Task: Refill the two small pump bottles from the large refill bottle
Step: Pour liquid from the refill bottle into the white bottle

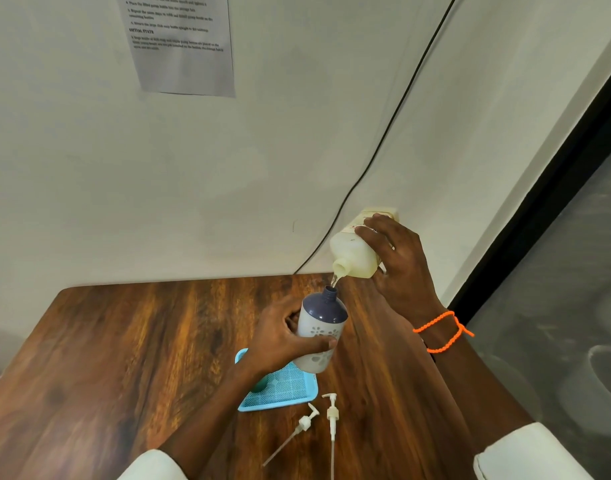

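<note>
My right hand (pixel 396 265) grips the large pale refill bottle (pixel 356 252), tipped mouth-down to the left, and a thin stream of liquid runs from its mouth. My left hand (pixel 280 336) holds a small pump bottle (pixel 323 329) with a dark blue shoulder and white patterned body, tilted, its open neck right under the stream. It hangs above a light blue tray (pixel 286 388). Two white pump heads (pixel 307 420) (pixel 331 414) with long tubes lie on the wooden table (pixel 124 358) in front of the tray. A teal rounded object (pixel 259 384) shows on the tray, mostly hidden by my left wrist.
A white wall stands just behind the table, with a black cable (pixel 383 143) running down it and a printed sheet (pixel 181 43) taped up high. The table's right edge borders a dark-framed glass panel (pixel 556 237).
</note>
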